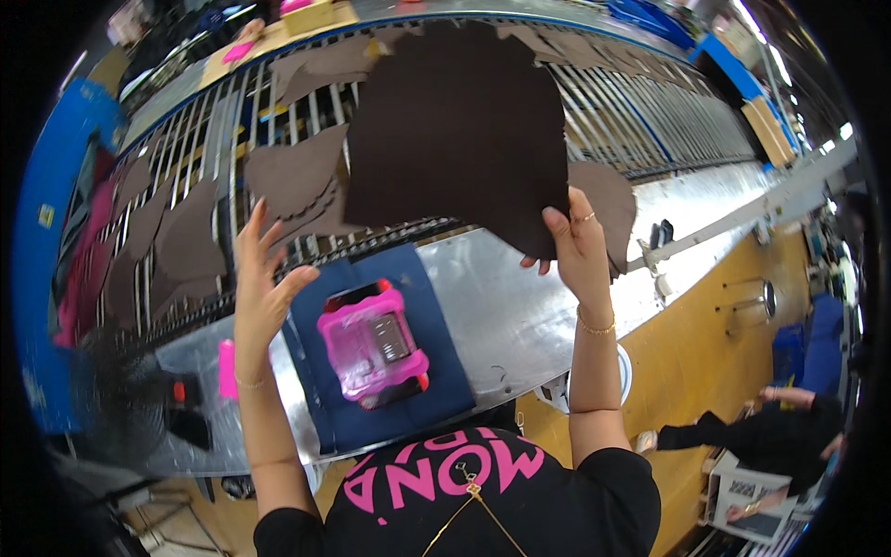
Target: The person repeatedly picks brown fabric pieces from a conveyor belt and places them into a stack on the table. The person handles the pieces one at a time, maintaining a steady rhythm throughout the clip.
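Metal desk [492, 320], slatted rack [613, 121] past its far edge. Dark brown sheet [455, 130] is up over that edge, long axis roughly fore-aft, notched end away, tapered corner near-right; right hand [585, 255] fingers pinch that corner, left hand [258, 292] fingers spread open.

A round stool [769, 299] stands on the tan floor [691, 348], near a blue bin [787, 355] and a co-worker [800, 444].

Bright lights [749, 19] shine above a tan floor [691, 330] and round stool [768, 299].
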Demonstrator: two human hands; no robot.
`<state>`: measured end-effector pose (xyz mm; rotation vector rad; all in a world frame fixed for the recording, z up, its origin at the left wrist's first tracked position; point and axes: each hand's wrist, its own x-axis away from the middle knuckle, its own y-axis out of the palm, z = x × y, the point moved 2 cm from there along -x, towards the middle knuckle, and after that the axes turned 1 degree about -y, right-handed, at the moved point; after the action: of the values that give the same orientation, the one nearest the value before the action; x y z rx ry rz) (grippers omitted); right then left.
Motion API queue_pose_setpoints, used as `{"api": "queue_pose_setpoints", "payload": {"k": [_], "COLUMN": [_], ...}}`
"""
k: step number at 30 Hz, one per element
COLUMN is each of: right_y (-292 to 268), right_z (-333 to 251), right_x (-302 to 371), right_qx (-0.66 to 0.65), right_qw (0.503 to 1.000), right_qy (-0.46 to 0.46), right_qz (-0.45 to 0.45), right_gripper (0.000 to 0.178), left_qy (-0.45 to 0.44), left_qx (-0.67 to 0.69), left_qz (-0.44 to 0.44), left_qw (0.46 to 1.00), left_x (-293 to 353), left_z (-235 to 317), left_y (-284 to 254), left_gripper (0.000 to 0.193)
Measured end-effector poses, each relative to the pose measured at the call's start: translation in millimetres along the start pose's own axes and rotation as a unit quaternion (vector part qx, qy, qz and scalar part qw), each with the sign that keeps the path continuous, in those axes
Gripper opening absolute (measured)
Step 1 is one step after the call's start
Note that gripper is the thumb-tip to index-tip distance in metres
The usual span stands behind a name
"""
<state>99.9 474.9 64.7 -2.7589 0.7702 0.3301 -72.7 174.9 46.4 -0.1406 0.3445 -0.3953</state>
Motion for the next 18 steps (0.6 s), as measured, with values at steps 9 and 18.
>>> {"api": "queue_pose_setpoints", "payload": {"k": [9,18], "right_y": [115,128], "right_z": [-24,-3], "right_x": [22,31], "right_qx": [0.041,0.168], "right_qw": [0.959,0.894], "right_qy": [-0.116,-0.302], "right_qz": [-0.257,-0.285], "right_gripper": [0.025,0.015], "left_qy": [-0.042,-0.123], "left_qx": [-0.045,-0.076], "left_qz": [0.083,0.060], "left_qw": [0.995,0.988], "left_x": [58,99], "left_z": [49,50], "left_y": [-111,-129], "left_gripper": [0.015,0.011]}}
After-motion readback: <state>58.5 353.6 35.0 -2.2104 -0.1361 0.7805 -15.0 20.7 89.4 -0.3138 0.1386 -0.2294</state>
